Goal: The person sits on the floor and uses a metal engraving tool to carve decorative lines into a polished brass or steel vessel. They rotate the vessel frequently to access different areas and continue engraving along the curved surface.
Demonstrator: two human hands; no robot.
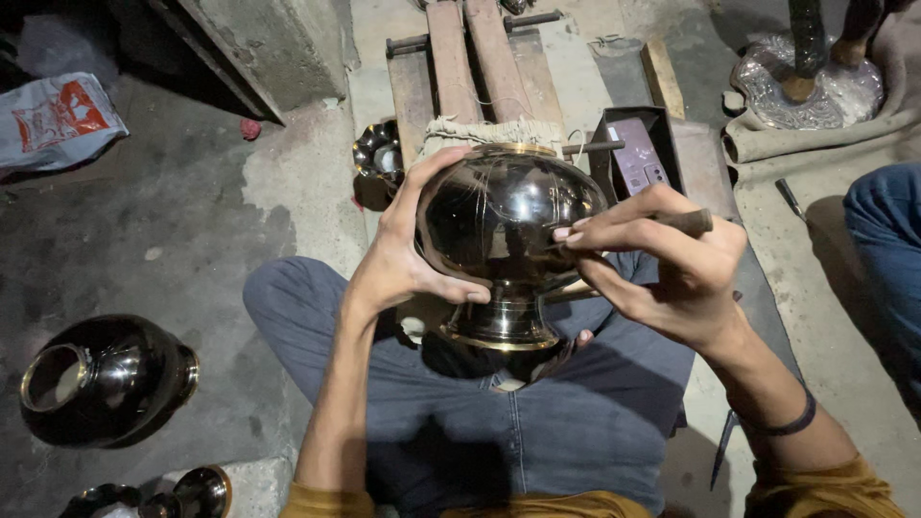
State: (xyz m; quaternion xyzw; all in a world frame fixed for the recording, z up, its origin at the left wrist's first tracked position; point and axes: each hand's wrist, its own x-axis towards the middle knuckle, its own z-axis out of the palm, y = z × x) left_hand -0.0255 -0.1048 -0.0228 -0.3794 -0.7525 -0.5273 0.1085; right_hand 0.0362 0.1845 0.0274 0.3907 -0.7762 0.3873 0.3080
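Note:
A dark, shiny round metal pot [499, 230] with a brass rim and flared brass foot lies on its side over my lap, its mouth resting against a cloth-wrapped wooden block [491, 131]. My left hand [408, 254] cups the pot's left side, thumb near the neck. My right hand [672, 264] grips a thin engraving tool with a wooden handle [683, 223], its tip touching the pot's right surface. Fine scratched lines show on the pot.
A second dark pot [106, 379] lies on the concrete floor at left, smaller brass pieces [187, 494] below it. A small fluted bowl [377, 153], wooden planks [475, 58], a dark box [638, 149] and a plastic bag [58, 120] lie around. Another person's knee [887, 240] is at right.

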